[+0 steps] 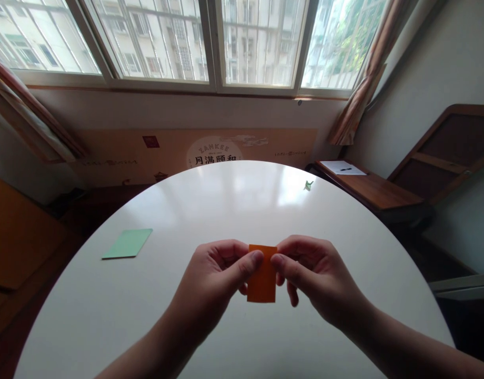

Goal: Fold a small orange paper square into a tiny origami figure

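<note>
A small orange rectangle of paper point(261, 284) is held up over the white table, taller than it is wide. My left hand point(221, 268) pinches its left side near the top, thumb on the face turned to me and fingers behind. On the opposite edge, my right hand point(308, 268) grips the paper between thumb and index finger, with its other fingers curled below. Whether the paper is folded in layers I cannot tell. To the left lies a light green square stack of paper point(128, 243), touched by neither hand.
The round white table point(178, 210) fills the lower view. Near its far right edge sits a small green folded paper piece point(308, 185). Beyond it, a wooden chair point(378, 184) carries a white sheet point(342, 168) and a dark pen point(346, 169). A printed box point(265, 142) stands beneath the window.
</note>
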### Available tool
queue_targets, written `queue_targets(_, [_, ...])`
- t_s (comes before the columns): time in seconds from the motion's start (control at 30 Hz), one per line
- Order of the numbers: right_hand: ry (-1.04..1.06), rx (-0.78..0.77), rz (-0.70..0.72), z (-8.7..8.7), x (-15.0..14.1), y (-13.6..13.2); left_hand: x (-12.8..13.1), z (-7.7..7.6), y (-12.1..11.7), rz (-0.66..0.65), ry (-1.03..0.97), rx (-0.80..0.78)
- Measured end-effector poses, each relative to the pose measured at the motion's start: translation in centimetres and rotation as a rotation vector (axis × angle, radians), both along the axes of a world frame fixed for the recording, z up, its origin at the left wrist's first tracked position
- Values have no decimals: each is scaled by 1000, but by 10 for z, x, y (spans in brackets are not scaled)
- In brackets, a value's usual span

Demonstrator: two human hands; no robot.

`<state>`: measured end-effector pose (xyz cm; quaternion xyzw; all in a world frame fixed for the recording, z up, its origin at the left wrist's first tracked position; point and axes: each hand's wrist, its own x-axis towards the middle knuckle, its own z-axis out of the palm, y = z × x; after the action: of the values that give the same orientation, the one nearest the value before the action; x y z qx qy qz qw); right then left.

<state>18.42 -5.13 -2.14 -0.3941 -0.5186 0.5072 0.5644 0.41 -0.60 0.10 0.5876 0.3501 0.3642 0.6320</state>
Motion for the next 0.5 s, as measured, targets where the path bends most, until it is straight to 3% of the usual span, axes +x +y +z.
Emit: queue_targets(0.5, [-9, -10, -53, 3, 0, -2, -1, 6, -6, 30, 20, 75])
